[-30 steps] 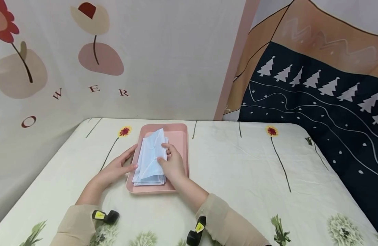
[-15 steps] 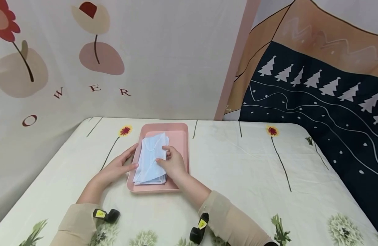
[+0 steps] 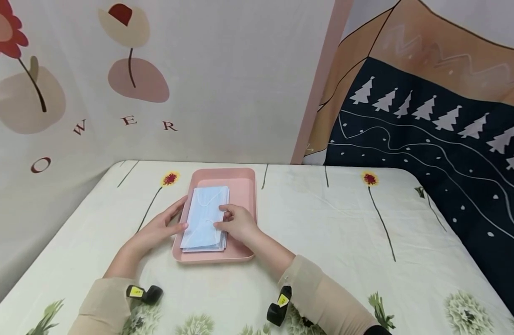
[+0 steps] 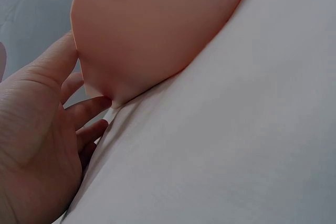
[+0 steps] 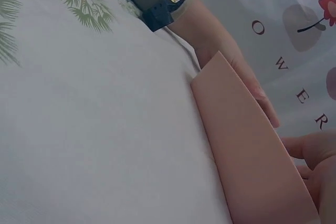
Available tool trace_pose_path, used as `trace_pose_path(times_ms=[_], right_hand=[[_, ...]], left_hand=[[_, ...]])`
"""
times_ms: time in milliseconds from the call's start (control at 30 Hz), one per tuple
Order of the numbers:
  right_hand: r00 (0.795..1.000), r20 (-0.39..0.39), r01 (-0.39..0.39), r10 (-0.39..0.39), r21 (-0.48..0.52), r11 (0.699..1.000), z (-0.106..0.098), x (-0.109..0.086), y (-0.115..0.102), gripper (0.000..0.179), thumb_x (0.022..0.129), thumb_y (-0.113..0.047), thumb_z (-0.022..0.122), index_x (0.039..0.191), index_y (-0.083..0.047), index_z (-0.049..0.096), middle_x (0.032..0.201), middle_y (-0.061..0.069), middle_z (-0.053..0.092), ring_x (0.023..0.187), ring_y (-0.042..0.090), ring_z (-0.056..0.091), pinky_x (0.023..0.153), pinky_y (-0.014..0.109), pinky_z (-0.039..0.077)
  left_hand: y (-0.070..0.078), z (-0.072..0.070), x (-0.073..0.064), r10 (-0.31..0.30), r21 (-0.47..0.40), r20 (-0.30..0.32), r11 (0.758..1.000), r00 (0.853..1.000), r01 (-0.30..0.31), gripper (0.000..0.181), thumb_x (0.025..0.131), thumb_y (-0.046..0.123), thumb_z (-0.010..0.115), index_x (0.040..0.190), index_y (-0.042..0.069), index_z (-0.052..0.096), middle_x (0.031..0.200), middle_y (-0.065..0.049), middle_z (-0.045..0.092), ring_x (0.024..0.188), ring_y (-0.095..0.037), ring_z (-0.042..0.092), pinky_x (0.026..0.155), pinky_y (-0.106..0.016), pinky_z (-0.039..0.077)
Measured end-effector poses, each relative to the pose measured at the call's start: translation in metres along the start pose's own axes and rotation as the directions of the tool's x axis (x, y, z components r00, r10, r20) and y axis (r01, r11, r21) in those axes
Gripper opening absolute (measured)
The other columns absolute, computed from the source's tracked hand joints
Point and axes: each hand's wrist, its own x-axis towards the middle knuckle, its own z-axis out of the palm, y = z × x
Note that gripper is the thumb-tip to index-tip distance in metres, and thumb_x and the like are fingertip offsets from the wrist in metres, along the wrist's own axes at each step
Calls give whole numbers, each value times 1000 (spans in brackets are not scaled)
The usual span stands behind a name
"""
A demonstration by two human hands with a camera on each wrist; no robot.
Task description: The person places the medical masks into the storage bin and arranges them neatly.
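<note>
A stack of light-blue face masks lies flat in the left part of a pink tray. My right hand is at the stack's right edge. Its thumb and index finger pinch the top mask there, though the fingertips' grip is partly hidden. At the tray's left side, my left hand holds the rim. In the left wrist view, the left thumb reaches over the rim while other fingers touch the outer wall. The right wrist view shows the tray's side wall, with the masks hidden behind it.
The tray stands on a table covered by a white flowered cloth. A pale printed curtain hangs behind, and a dark tree-patterned cloth is at the right. Each wrist wears a black camera, such as the left camera.
The top mask, bent and raised before, now lies flat and lined up with the stack. My right hand has shifted slightly toward me and right along its edge. My left hand has stayed put.
</note>
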Motion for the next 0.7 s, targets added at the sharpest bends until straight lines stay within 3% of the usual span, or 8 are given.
trace_pose_path(times_ms=[167, 433, 700], right_hand=[[1000, 2, 16, -16, -86, 996, 0, -1, 0, 54, 80, -13, 79, 130, -9, 60, 90, -4, 56, 87, 13, 51, 79, 26, 46], [996, -9, 83, -88, -252, 964, 3, 1, 5, 57, 77, -11, 81, 130, -8, 59, 78, -5, 53, 72, 10, 48, 64, 21, 42], [997, -13, 65, -76, -384, 921, 6, -2, 0, 56, 79, -18, 80, 130, -11, 60, 83, -4, 50, 73, 11, 48, 62, 21, 40]], left_hand=[[0, 0, 1, -4, 1, -2, 1000, 1000, 4, 87, 89, 31, 70, 155, 22, 15, 158, -14, 14, 143, -35, 9, 111, -58, 11], [1, 1, -1, -2, -8, -5, 1000, 1000, 2, 87, 89, 29, 70, 155, 21, 15, 158, -14, 14, 143, -35, 10, 111, -57, 12], [0, -1, 0, -6, -6, -7, 1000, 1000, 6, 87, 89, 30, 70, 155, 22, 15, 158, -14, 14, 143, -35, 10, 111, -58, 11]])
